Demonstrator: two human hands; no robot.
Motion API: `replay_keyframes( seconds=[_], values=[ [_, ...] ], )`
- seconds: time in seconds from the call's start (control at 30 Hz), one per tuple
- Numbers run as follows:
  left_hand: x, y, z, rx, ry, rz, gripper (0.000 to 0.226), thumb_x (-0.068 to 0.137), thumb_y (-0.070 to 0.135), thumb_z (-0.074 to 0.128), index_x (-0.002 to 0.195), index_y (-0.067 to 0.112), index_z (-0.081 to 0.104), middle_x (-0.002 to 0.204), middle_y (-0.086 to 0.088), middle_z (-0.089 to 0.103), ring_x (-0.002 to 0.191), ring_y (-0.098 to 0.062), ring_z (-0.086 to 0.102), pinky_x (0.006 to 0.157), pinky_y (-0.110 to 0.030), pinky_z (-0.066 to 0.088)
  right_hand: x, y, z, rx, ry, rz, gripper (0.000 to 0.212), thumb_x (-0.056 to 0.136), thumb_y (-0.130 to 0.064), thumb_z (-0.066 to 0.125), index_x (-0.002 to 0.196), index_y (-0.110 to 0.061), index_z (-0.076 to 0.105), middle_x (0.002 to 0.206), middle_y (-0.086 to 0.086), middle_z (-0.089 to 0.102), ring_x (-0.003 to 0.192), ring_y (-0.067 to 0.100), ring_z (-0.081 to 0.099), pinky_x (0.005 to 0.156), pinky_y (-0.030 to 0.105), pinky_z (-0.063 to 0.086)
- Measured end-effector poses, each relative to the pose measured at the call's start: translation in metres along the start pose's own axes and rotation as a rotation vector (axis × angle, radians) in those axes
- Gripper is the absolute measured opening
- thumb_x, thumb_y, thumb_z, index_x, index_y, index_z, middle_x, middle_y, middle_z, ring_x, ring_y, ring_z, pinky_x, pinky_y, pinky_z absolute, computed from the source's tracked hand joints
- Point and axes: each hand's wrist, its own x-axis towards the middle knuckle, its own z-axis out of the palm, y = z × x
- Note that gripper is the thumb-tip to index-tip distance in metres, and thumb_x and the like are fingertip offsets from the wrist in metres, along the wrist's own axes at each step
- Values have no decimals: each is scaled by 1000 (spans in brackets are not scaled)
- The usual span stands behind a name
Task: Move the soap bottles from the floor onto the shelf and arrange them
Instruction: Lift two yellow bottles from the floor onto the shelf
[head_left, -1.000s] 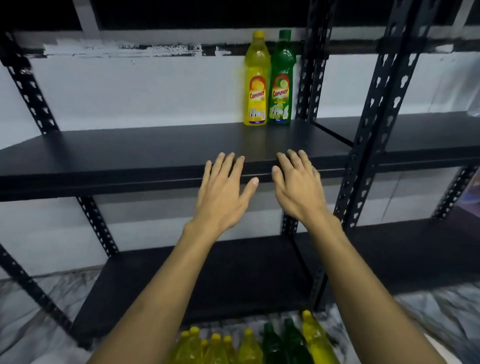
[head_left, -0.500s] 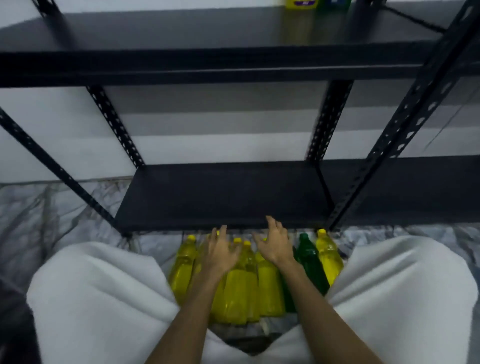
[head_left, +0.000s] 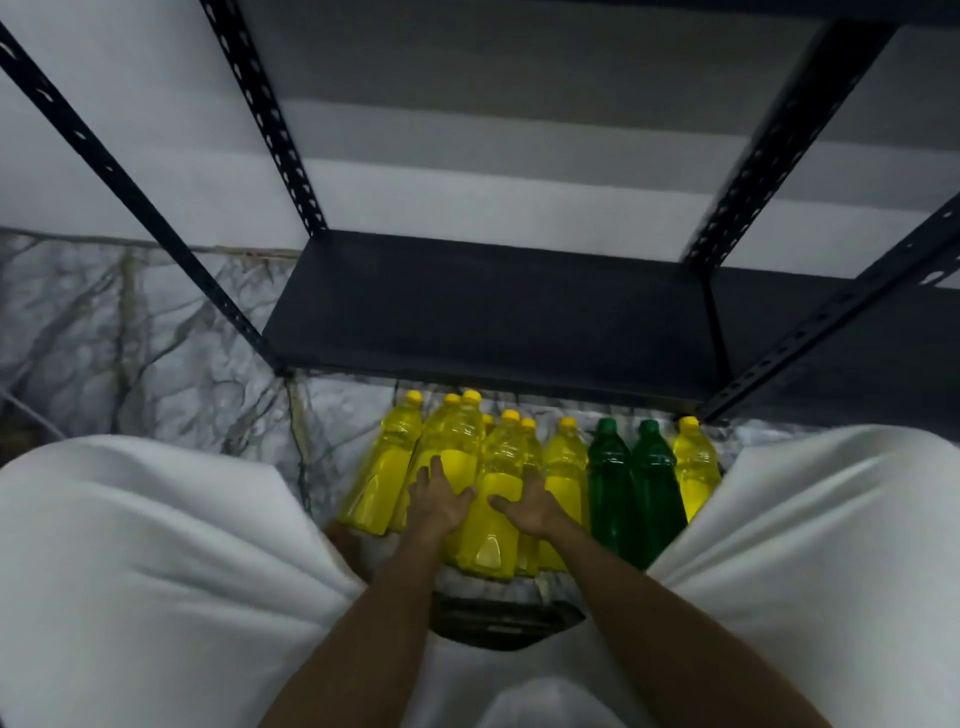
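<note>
On the marble floor (head_left: 156, 353) before the black shelf (head_left: 488, 312): yellow soap bottles (head_left: 498, 467) and green soap bottles (head_left: 631, 488), upright. Left hand (head_left: 436, 501) and right hand (head_left: 527, 506) spread, touching yellow ones.

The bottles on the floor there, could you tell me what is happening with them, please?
A person is crouched over a cluster of soap bottles standing on the marbled floor in front of a black metal shelf. The left hand and the right hand are both down among the yellow bottles, touching them, though no firm grip is visible. Two green bottles stand to the right, untouched. The low shelf board in view holds no bottles.
</note>
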Motion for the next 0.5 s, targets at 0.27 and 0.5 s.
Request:
replay_keyframes(
  seconds=[0.27,0.5],
  values=[
    [7,-14,4,-99,21,2,107,75,38,86,157,21,20,148,-19,45,136,-41,43,106,-48,43,11,12,28,162,13,156,95,85,-47,77,152,0,29,156,17,40,141,34,42,109,38,41],
    [12,-10,-9,-68,-24,13,101,67,35,93,149,16,36,140,-14,55,129,-37,52,99,-41,47,23,28,21,295,12,168,93,72,-40,90,146,-5,45,145,14,54,129,33,54,104,46,49]
  ],
)
